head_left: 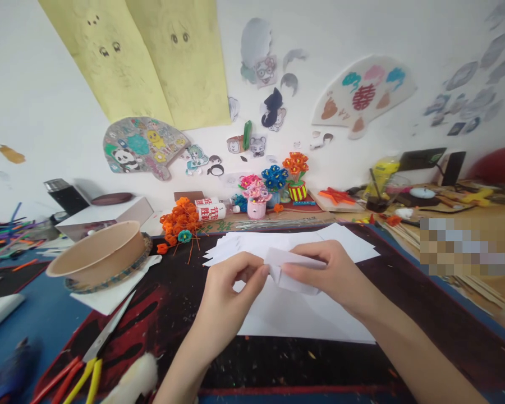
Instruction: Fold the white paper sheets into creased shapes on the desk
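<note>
A small folded piece of white paper is held up between both hands, above white sheets spread on a dark mat. My left hand pinches its left corner between thumb and forefinger. From the right, my right hand grips the folded paper with the thumb in front and the fingers behind. Part of the paper is hidden behind the right fingers. More loose sheets lie fanned out behind the hands.
Scissors and yellow-handled pliers lie at the front left. A round tan container stands at the left. Orange craft flowers, a bottle and a pink flower pot line the back. Thin sticks lie at the right.
</note>
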{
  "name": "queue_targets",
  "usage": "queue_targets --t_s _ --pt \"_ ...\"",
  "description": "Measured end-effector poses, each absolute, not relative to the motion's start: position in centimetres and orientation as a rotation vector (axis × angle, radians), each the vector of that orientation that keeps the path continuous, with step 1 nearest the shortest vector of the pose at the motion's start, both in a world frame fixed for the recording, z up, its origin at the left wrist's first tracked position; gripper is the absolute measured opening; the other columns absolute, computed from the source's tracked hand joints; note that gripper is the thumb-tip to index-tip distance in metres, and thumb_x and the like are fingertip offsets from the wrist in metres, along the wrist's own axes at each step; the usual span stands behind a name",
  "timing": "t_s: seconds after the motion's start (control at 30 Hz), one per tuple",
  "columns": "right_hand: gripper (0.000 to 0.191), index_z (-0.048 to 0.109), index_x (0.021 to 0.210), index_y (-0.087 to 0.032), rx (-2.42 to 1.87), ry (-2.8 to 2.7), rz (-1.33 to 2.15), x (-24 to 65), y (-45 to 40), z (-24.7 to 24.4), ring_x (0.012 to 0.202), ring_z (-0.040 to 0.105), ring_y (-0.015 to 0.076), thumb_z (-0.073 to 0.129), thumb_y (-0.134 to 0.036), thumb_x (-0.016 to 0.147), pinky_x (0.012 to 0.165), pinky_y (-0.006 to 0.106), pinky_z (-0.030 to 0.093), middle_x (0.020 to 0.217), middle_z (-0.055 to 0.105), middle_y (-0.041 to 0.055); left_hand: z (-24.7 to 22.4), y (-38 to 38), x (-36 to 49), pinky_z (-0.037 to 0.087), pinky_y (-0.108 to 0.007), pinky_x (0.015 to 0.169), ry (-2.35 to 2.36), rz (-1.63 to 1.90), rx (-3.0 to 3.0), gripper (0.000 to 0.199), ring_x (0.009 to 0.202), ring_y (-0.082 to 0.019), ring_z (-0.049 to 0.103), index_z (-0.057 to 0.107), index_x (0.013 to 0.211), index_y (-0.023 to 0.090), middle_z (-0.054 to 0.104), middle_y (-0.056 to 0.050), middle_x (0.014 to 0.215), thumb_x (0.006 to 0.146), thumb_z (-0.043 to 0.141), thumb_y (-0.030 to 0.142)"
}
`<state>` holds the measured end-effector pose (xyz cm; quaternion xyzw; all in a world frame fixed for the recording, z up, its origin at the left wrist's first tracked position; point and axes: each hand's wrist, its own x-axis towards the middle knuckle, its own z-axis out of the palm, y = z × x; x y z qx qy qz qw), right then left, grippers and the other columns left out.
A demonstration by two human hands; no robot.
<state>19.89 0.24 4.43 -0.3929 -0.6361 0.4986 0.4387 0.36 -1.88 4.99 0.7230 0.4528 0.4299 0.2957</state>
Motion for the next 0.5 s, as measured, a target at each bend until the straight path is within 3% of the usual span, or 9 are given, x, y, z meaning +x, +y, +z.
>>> queue_targets --t_s 0.03,0.1,0.17,0.3,0.5 --pt "0.027 0.069 0.083 -0.020 -0.936 -1.509 1.241 20.0 0.4 4.4 0.064 0.049 0.0140 0.073 -0.045 0.075 0.053 0.024 0.039 0.070 0.057 -0.0003 5.0 -1.9 0.3 0.040 -0.022 0.055 1.220 1.200 1.894 0.020 0.059 -0.011 0.048 0.064 0.072 0.018 0.058 0.001 0.064 0.088 0.059 0.029" --pt "0.050 0.062 0.115 -0.025 -0.828 -1.341 1.282 19.9 0.5 4.3 0.074 0.056 0.0173 0.071 -0.054 0.075 0.060 0.027 0.046 0.090 0.062 0.0033 4.9 -2.0 0.4 0.040 -0.021 0.052 1.224 1.349 1.781 0.020 0.057 -0.011 0.048 0.066 0.070 0.017 0.060 0.000 0.064 0.085 0.062 0.030" --pt "0.066 0.053 0.126 -0.027 -0.739 -1.238 1.368 19.4 0.6 4.0 0.076 0.059 0.0185 0.071 -0.060 0.072 0.062 0.030 0.049 0.096 0.062 0.0045 4.8 -2.2 0.8 0.040 -0.021 0.049 1.199 1.491 1.615 0.019 0.054 -0.010 0.047 0.068 0.070 0.017 0.063 -0.001 0.065 0.084 0.064 0.030" --pt "0.045 0.065 0.089 -0.017 -0.721 -1.322 1.479 17.2 0.1 2.8 0.058 0.054 0.0125 0.075 -0.056 0.070 0.058 0.029 0.047 0.080 0.061 0.0031 4.1 -2.4 1.9 0.038 -0.021 0.046 1.178 1.584 1.359 0.018 0.048 -0.008 0.042 0.072 0.073 0.017 0.066 -0.001 0.066 0.082 0.066 0.032" --pt "0.037 0.066 0.067 -0.016 -0.835 -1.256 1.324 15.8 -0.3 2.1 0.051 0.050 0.0127 0.074 -0.051 0.073 0.051 0.028 0.043 0.062 0.061 0.0016 2.8 -2.8 2.9 0.036 -0.020 0.043 1.228 1.453 1.483 0.025 0.047 -0.010 0.046 0.070 0.072 0.017 0.064 0.000 0.059 0.086 0.060 0.035"
